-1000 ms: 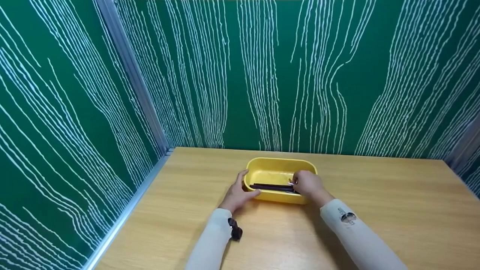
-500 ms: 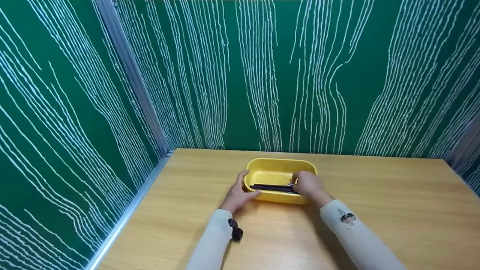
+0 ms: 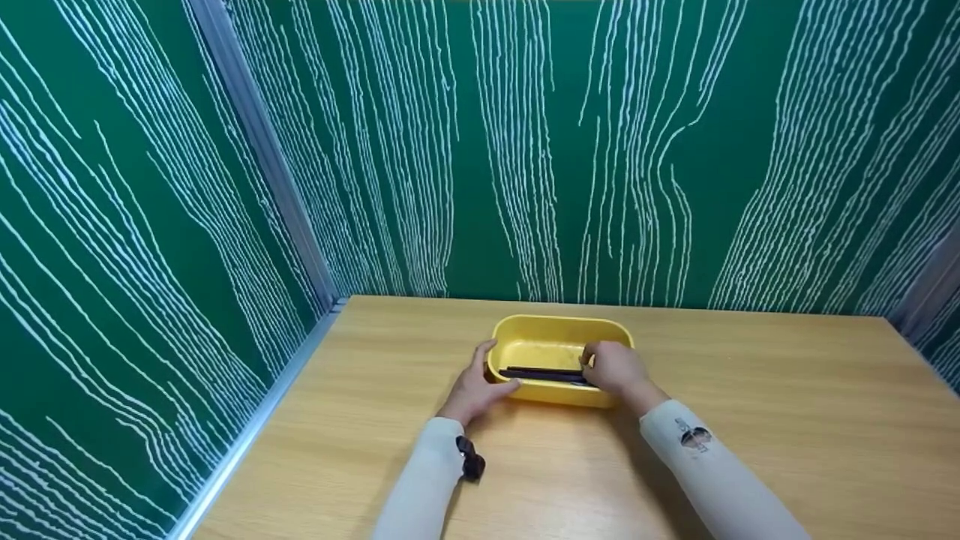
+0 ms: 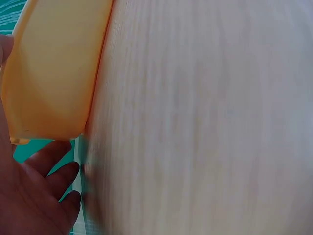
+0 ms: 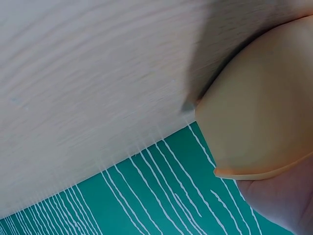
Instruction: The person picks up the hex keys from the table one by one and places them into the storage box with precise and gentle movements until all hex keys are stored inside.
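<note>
A yellow plastic tub (image 3: 559,394) with rounded corners stands on the table. Several long, thin dark sticks (image 3: 541,374) lie along its near side, too small to identify. At its left end, my left hand (image 3: 472,388) grips the tub, thumb over the near rim and fingers around the outer end. The left wrist view shows those fingers (image 4: 58,178) bent beside the tub's end wall. My right hand (image 3: 618,367) reaches over the right part, fingers curled down inside by the sticks' right ends. Its fingertips are hidden, so I cannot tell what it holds.
The wooden table (image 3: 555,465) extends around the tub. Green panels with white wavy lines (image 3: 510,150) rise behind it and at the left. A metal post (image 3: 270,150) joins the panels. A dark device (image 3: 471,459) sits at the left sleeve.
The small pale, shiny bit seen by my right fingertips earlier no longer shows. Both hands and the tub stay almost where they were.
</note>
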Demonstrator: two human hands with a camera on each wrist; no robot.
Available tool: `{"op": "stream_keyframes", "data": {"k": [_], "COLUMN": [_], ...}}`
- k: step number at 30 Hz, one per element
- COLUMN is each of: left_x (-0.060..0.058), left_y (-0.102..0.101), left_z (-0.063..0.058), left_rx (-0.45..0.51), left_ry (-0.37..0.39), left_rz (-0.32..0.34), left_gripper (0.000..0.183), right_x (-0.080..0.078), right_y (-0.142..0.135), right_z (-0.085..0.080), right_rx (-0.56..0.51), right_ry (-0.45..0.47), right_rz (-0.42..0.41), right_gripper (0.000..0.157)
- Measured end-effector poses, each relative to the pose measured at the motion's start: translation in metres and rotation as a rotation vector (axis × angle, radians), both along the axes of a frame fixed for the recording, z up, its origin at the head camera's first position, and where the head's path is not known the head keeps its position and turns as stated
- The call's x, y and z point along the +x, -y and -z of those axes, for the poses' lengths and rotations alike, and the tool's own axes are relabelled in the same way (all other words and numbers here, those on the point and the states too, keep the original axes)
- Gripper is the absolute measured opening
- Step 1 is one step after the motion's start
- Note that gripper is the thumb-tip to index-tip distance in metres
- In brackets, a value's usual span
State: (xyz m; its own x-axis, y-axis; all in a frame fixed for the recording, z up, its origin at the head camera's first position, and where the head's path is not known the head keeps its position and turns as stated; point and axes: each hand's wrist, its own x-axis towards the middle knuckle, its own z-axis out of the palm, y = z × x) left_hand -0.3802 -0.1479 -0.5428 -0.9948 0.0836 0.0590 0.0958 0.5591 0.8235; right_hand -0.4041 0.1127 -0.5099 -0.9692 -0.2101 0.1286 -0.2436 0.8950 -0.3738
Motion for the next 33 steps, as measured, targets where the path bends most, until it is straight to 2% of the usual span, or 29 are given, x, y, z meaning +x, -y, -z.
{"op": "stream_keyframes", "data": {"k": [13, 19, 23, 28, 33], "left_x": [-0.001, -0.004, -0.005, -0.006, -0.008], "left_y": [-0.002, -0.003, -0.001, 0.005, 0.008], "left_z": [0.000, 0.001, 0.002, -0.003, -0.023], "left_rx": [0.015, -0.027, -0.042, -0.025, -0.023], "left_ry": [0.027, 0.024, 0.018, -0.048, -0.085], "left_rz": [-0.006, -0.005, 0.009, -0.023, -0.094], "left_gripper": [0.092, 0.093, 0.092, 0.086, 0.081], "right_x": [0.003, 0.003, 0.006, 0.012, 0.014], "right_y": [-0.001, -0.003, -0.006, -0.010, -0.024], "right_z": [0.000, 0.001, 0.002, -0.006, -0.023], "right_rx": [-0.014, -0.027, -0.097, -0.150, -0.104], "right_ry": [0.018, -0.077, -0.133, -0.146, -0.158], "right_rz": [0.022, -0.011, -0.053, -0.048, 0.005], "right_gripper": [0.015, 0.013, 0.013, 0.027, 0.048]}}
